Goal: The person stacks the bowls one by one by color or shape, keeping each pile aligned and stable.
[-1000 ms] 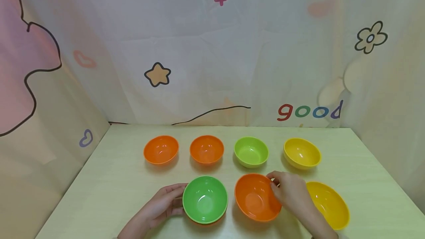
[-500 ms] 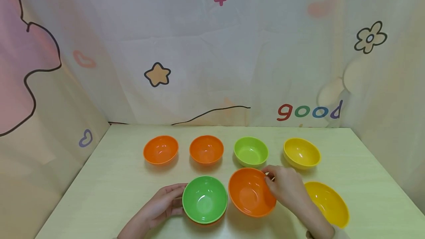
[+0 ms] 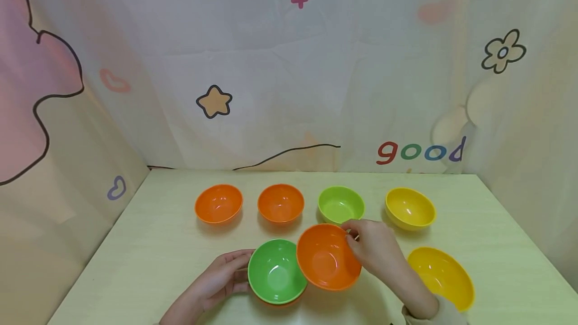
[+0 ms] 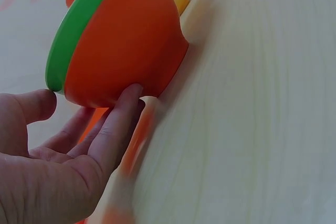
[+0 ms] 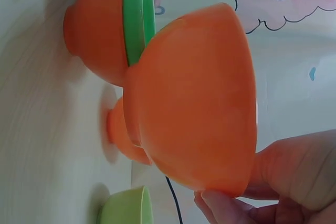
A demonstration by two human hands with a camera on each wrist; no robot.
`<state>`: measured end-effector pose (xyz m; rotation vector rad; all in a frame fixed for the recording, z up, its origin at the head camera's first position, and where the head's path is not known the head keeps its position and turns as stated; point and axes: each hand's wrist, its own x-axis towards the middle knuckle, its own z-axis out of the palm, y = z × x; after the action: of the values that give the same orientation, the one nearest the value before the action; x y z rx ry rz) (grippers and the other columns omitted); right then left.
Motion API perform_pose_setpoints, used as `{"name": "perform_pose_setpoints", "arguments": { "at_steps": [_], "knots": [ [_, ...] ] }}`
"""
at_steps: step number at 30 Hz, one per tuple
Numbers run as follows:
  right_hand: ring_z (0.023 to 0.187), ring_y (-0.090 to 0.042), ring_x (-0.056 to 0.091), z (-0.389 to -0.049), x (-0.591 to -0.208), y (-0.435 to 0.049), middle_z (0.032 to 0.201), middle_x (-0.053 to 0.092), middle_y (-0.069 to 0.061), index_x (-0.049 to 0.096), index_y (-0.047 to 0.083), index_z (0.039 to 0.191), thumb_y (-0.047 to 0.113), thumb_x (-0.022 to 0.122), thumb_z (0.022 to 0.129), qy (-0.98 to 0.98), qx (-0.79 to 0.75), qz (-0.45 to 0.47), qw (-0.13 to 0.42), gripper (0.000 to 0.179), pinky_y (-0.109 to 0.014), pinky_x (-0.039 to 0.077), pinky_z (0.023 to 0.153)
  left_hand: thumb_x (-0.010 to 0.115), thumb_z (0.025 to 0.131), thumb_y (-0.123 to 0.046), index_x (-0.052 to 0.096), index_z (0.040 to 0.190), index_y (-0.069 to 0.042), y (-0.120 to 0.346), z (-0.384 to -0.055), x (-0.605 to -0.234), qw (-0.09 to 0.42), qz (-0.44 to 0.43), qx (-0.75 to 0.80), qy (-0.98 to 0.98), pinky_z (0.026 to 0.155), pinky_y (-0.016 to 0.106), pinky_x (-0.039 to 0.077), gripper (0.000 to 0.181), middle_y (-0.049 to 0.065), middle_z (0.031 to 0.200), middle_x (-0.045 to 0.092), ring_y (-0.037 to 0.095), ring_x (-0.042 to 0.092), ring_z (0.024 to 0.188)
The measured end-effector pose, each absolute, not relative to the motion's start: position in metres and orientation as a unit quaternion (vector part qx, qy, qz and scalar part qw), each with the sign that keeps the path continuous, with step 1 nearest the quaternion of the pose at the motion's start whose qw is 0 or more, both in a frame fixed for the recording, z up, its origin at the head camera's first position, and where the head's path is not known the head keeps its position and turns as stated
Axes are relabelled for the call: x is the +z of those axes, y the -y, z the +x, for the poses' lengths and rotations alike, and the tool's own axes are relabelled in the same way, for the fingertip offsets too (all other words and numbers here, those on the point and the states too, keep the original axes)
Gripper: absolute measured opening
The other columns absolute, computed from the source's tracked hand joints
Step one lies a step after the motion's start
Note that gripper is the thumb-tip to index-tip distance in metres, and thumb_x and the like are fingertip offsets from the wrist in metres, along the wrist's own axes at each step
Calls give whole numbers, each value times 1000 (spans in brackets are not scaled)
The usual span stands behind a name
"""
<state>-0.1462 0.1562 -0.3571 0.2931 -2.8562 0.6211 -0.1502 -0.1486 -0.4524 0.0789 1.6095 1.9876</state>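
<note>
Held orange bowl (image 3: 328,257), 1 item: mouth upward, raised off the table at near centre, its left edge overlapping the green bowl's right side from above; whether the 2 touch cannot be told. Right hand (image 3: 375,247): pinching the held bowl's right rim between thumb and fingers; pale sleeve (image 3: 433,311) at the wrist.

Green bowl (image 3: 273,272), 1 item: nested upright in a lower orange bowl (image 4: 126,45), its rim standing proud, the pair on the table just left of the held bowl. Left hand (image 3: 221,277): cupped around the pair's left side — thumb at the green rim, fingers against the orange wall.

Far row, 4 bowls, upright, apart, left to right: 2 orange bowls (image 3: 219,204), 1 light green bowl (image 3: 340,203), 1 yellow bowl (image 3: 410,208).

Near right, 1 larger yellow bowl (image 3: 447,280) — partly behind the right forearm.

Support: pale wood-grain table (image 3: 135,255). Surround: light printed cloth (image 3: 271,64) with star, flower, hearts and the word "good".
</note>
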Motion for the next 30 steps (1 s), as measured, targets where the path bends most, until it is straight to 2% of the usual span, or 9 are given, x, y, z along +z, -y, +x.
{"name": "perform_pose_setpoints", "arguments": {
  "at_steps": [14,30],
  "knots": [
    [59,-11,53,-154,-348,-146,73,67,-1,73,10,87,3,66,76,966,205,115,109,14,-23,48,55,54,92,-29,41,133,5,149,-150,-453,284,24,746,-602,80,35,54,55,8,114,63,18,63,95],
    [57,-8,50,-155,-349,-128,70,66,2,73,10,82,0,66,74,955,214,152,136,14,-21,44,53,53,93,-29,40,134,6,150,-151,-453,286,23,744,-603,79,35,54,56,8,112,64,17,63,93]
  ]
}}
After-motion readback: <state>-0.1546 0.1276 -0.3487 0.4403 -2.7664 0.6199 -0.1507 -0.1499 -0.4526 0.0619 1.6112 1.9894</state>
